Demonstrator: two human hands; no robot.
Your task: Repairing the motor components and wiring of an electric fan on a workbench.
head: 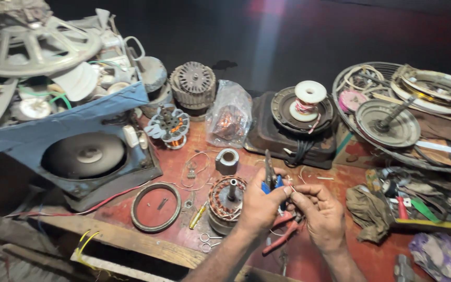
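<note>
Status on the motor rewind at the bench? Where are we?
Done: copper coils already sit wound in the stator on the red bench.
In hand: left hand holds blue-handled pliers, right hand pinches a thin wire lead between them.
Left: loose leads show around the stator; the grey cap and ring lie off it.

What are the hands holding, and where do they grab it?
The left hand grips blue-handled pliers by the handles. The right hand pinches a thin wire near its end.

Worn red workbench [184, 172]; on it a wound stator [226, 203], metal ring [156, 207], small scissors [208, 241], crumpled rag [365, 213].
</note>
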